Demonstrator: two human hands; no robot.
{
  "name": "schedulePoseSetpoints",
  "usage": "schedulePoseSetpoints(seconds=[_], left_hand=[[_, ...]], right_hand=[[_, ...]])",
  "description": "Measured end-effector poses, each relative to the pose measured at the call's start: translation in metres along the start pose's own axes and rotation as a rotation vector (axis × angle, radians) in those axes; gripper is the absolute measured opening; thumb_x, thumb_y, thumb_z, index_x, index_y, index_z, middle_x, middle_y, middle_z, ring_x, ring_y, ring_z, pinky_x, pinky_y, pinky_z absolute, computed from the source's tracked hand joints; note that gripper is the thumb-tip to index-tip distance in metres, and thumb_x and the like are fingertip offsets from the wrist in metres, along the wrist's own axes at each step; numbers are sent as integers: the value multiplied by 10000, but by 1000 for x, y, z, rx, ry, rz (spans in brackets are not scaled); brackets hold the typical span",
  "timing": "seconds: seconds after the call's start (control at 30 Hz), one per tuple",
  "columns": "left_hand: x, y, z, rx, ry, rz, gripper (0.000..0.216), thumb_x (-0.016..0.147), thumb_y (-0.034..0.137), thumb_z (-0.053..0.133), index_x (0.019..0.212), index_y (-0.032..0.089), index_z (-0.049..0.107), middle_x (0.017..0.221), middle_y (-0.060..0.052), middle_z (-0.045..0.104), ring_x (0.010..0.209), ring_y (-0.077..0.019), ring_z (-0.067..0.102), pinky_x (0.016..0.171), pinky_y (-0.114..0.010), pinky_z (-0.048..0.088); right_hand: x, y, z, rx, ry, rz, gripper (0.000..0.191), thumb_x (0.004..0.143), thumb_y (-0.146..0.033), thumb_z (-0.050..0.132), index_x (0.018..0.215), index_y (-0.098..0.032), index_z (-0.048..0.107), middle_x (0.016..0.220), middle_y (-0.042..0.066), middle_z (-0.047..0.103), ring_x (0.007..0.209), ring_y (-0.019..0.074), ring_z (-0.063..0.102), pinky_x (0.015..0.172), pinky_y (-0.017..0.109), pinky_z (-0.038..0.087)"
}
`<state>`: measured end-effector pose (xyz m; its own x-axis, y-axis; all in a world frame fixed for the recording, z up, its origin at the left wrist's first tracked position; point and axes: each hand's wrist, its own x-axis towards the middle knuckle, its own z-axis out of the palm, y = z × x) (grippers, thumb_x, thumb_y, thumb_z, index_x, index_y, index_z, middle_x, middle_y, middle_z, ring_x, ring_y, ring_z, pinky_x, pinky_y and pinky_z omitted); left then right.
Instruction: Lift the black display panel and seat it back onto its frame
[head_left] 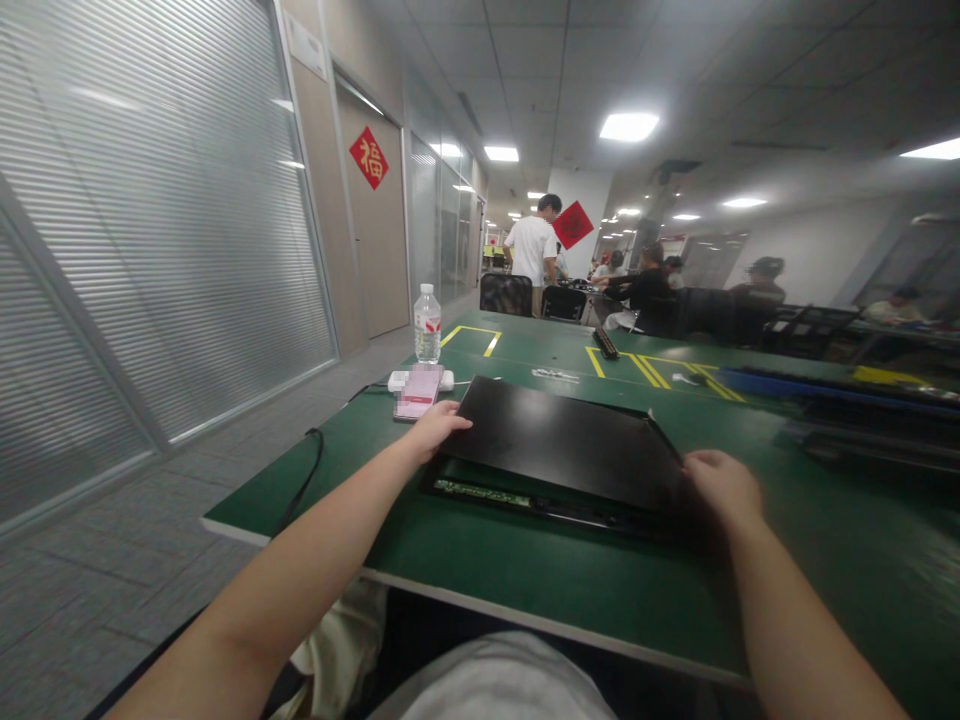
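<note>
Twice gripped, by left hand and right hand at opposite ends of black panel, slanting lengthwise between them across mid-frame.

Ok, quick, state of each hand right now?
Left hand: closed, holding the left edge of the flat black rectangular panel.
Right hand: closed, holding the panel's right edge.

Frame under blk panel mostly hidden (front edge shows); far-R stack blurred.
</note>
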<state>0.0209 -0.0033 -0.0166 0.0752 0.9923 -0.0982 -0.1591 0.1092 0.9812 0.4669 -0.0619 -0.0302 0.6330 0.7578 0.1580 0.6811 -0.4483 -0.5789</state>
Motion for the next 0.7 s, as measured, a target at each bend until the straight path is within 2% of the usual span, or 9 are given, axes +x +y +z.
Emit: schedulePoseSetpoints(seconds=[0.1,0.4,0.7], left_hand=[[0,-1,-1,-7,-16,4,319,600,24,709,878,158,630,706,-23,738,633,-192,709,644,-293,559],[-1,2,-1,18,20,-15,368,584,30,754,897,164,614,735,-38,744,650,-208,710,638,-304,553],[0,1,-1,-27,18,-2,387,585,22,735,919,163,600,710,-14,723,606,-182,692,631,-293,553]], right_hand=[[-1,0,0,3,-4,1,257,730,-344,583,880,-230,758,907,102,750,838,286,667,653,344,466],[4,5,4,4,45,-40,223,715,-332,618,845,-219,759,821,104,745,726,263,660,631,340,473],[1,2,2,18,23,-3,234,702,-338,608,846,-231,759,809,97,738,659,243,632,595,337,468]])
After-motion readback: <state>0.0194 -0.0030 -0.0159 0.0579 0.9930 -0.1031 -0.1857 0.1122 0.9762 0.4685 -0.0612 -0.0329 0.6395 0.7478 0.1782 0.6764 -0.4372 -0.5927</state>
